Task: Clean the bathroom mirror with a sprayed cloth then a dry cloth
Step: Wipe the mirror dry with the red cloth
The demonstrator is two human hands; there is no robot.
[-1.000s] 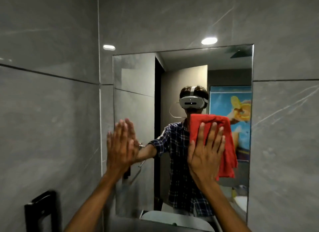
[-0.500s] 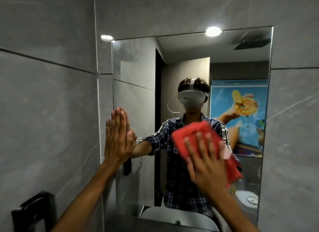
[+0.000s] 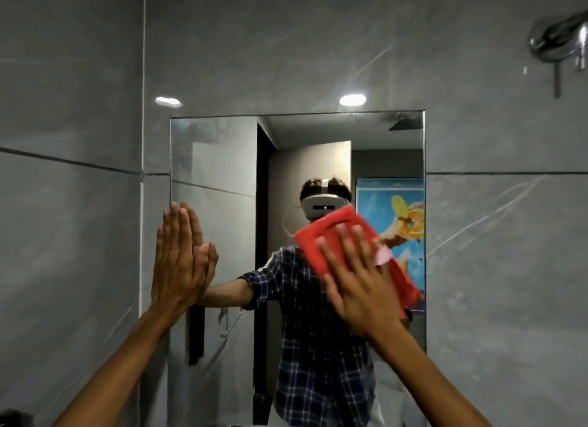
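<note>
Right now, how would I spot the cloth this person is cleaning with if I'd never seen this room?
Find the frameless mirror set in the grey tiled wall. On its right half, the right hand presses a red cloth flat against the glass. It is the only bright red thing here; the left hand at the mirror's left edge is bare.

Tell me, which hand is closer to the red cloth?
Right. The right hand lies flat on the red cloth, pressing it to the mirror. The left hand rests at the mirror's left edge, apart from it.

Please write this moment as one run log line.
right hand: presses red cloth on mirror | left hand: flat, mirror's left edge
</note>
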